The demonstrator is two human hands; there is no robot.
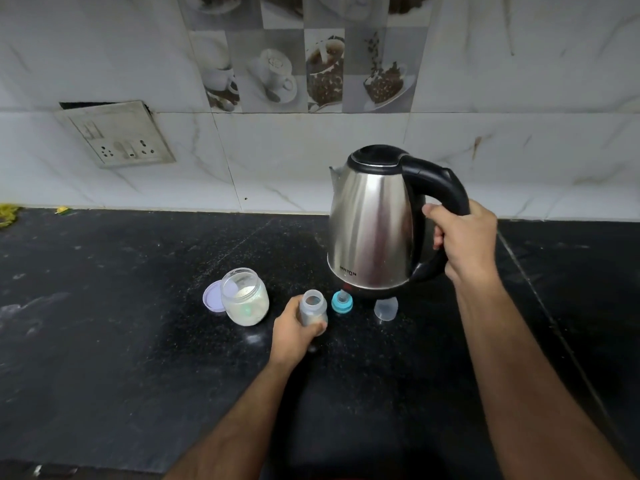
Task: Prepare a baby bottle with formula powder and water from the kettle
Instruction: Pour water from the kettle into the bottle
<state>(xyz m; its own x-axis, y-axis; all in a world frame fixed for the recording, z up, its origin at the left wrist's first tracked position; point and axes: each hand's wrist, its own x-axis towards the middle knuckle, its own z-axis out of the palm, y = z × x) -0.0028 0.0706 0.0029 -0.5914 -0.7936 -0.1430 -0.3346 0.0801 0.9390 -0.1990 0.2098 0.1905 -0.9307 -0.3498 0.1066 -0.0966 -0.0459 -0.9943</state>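
Black speckled stone counter [104,341] runs the full width, backed by white marble-look wall tiles [311,150] with a strip of coffee-cup picture tiles [301,64] up top and a crooked switch-and-socket plate [116,135] off to the far side from both grips.

Biggest thing going on is the steel kettle [370,223], black lid closed, spout pointing away from the right hand [465,240]. That hand is wrapped round the black handle [440,192], fingers curled through the loop and thumb over the outer side. Can't tell if the kettle's base is resting on the counter or just off it.

Next down in size, the open formula jar [245,296] stands upright with pale powder inside, just beside the left hand [294,332] on its outer side. Its purple lid [213,296] lies flat, touching the jar's far edge from the hand.

Left hand grips the baby bottle [313,308] from the side, fingers curled round the lower body, mouth open and facing up, bottle upright on the counter, below and in front of the kettle.

Just past the bottle, toward the right-hand grip, the teal nipple ring [342,302] sits by the kettle base, and the clear cap [385,309] stands a bit further along, under the handle.
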